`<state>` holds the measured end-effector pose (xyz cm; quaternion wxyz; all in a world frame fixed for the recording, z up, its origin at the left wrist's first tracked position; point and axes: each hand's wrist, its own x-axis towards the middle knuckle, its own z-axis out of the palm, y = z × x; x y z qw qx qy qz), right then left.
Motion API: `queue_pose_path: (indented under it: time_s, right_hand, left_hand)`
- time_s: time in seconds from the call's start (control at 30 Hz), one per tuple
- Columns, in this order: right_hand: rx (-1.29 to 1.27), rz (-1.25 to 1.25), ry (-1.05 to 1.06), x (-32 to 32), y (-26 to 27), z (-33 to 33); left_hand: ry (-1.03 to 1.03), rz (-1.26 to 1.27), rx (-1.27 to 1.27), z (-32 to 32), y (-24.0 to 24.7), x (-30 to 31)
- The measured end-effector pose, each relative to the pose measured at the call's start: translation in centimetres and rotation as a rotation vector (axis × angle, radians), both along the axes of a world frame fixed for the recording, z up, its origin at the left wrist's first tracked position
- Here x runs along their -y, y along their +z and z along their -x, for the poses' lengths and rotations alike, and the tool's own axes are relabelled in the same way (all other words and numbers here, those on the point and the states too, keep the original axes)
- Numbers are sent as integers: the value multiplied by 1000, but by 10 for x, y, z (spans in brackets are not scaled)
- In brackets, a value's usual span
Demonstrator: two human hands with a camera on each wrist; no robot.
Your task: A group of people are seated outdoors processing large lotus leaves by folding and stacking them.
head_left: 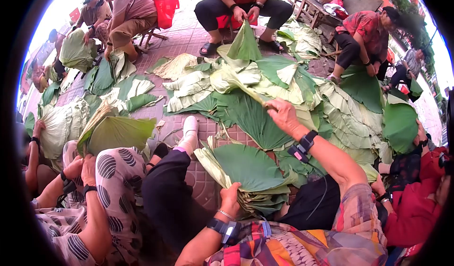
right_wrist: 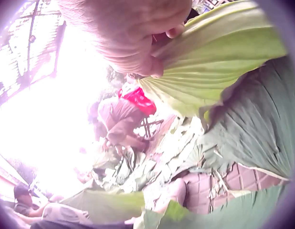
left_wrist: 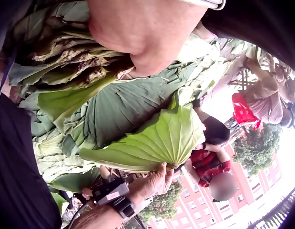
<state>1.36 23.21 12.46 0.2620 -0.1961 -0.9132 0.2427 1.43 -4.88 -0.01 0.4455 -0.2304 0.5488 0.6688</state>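
Observation:
My left hand (head_left: 230, 202) grips a stack of folded lotus leaves (head_left: 255, 169) at its near left corner, thumb on top. The stack lies fanned between my knees, dark green above with pale, curled edges. Out ahead, my right hand (head_left: 284, 119) pinches a single lotus leaf (left_wrist: 157, 138) by its gathered centre. That leaf hangs folded, with its pale ribbed underside showing in the left wrist view. In the right wrist view, my thumb and fingers (right_wrist: 154, 67) close on its narrow point where the veins meet.
A broad heap of overlapping lotus leaves (head_left: 250, 114) covers the tiled pavement (head_left: 189, 133) before me. Seated people surround it, including one opposite (head_left: 243, 10) holding a leaf and one at my left in spotted trousers (head_left: 113, 185). My shoe (head_left: 190, 126) stands near the heap.

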Motion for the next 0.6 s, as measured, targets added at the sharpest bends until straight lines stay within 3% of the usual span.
queue_pose_path:
  time_s: [0.27, 0.4, 0.5, 0.6]
  right_hand:
    - [464, 160, 667, 121, -71, -81]
    - [466, 242, 741, 133, -73, -86]
    - [675, 300, 783, 126, -68, -77]
    - [609, 297, 837, 120, -74, -78]
  left_hand:
    - [18, -49, 34, 0, 1, -2]
    - [64, -30, 48, -3, -2, 2]
    - [87, -152, 96, 1, -8, 3]
    - [182, -283, 174, 3, -5, 3]
